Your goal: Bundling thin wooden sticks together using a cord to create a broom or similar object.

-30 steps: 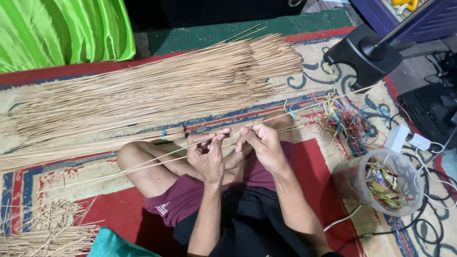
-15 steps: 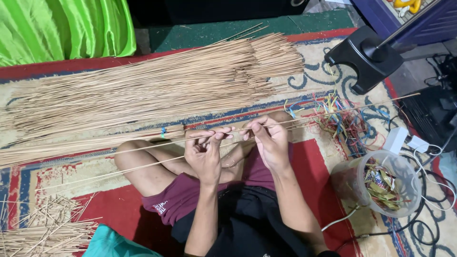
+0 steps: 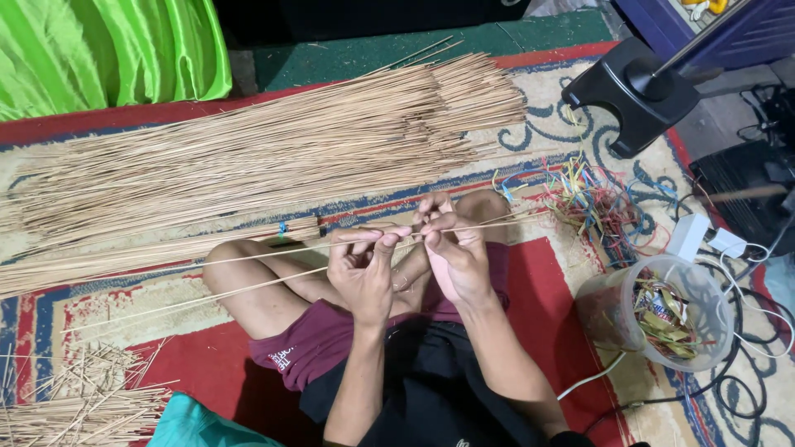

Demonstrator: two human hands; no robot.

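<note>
I sit cross-legged on a patterned rug. My left hand [image 3: 362, 269] and my right hand [image 3: 451, 248] meet above my knees, fingertips almost touching. Both pinch a few long thin tan sticks [image 3: 248, 257] that run leftward across my bare leg and rightward past my right hand. Just beyond my knees lies a small bundle of sticks bound with a blue tie [image 3: 282, 228]. Behind it spreads a large loose pile of the same long sticks [image 3: 273, 149].
A tangle of coloured ties [image 3: 600, 207] lies on the rug to the right. A clear plastic tub [image 3: 662, 310] of wrappers stands nearer me. A black fan base [image 3: 633, 91], a white power strip [image 3: 704, 236] and cables sit far right. Short broken sticks [image 3: 74, 406] lie bottom left. Green cloth [image 3: 108, 45] is top left.
My hands have drawn closer together, the fingertips now nearly touching. The sticks stay pinched between them. The view has shifted slightly.
</note>
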